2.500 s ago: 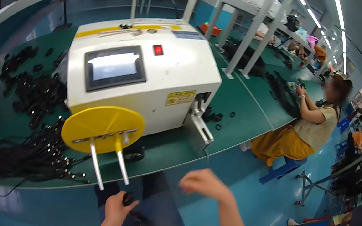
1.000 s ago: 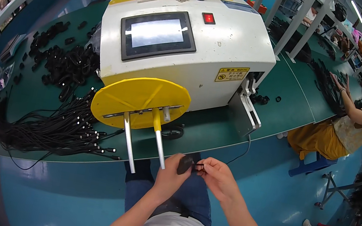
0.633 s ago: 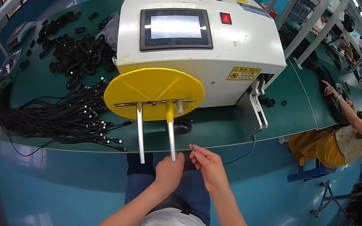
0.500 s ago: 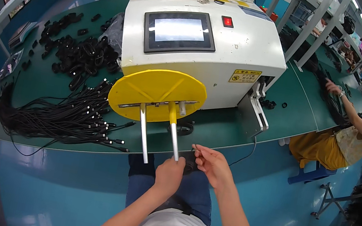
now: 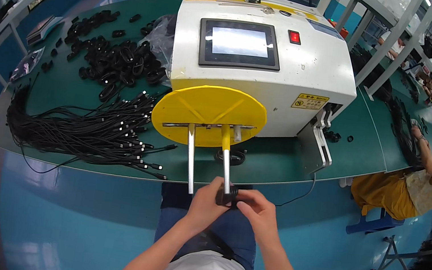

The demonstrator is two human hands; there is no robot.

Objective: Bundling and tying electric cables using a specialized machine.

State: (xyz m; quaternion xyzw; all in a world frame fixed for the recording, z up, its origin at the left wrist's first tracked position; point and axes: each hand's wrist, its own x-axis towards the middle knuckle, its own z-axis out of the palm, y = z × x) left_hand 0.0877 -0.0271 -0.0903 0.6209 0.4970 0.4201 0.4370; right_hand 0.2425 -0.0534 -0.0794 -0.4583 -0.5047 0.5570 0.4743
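Note:
A small coiled black cable (image 5: 227,196) sits between my hands, just below the rod ends of a winding machine. My left hand (image 5: 204,207) is closed round its left side. The fingers of my right hand (image 5: 260,213) are pinched together against its right edge; whether they also hold something thin is hidden. Above, the machine's yellow disc (image 5: 211,112) carries two prongs, a bare metal rod (image 5: 191,159) on the left and a yellow-based rod (image 5: 226,160) on the right, whose tip is close to the coil.
The white machine body (image 5: 258,93) with its screen (image 5: 240,44) stands on a green table (image 5: 303,162). Loose black cables (image 5: 77,134) lie at left, with a pile of coiled cables (image 5: 125,61) behind. Another coil (image 5: 231,156) lies under the disc. A co-worker (image 5: 422,177) sits at far right.
My right hand has come in to the left hand, and the coiled cable now shows between them. The view has shifted, so the machine sits farther right. The co-worker's arm has lowered.

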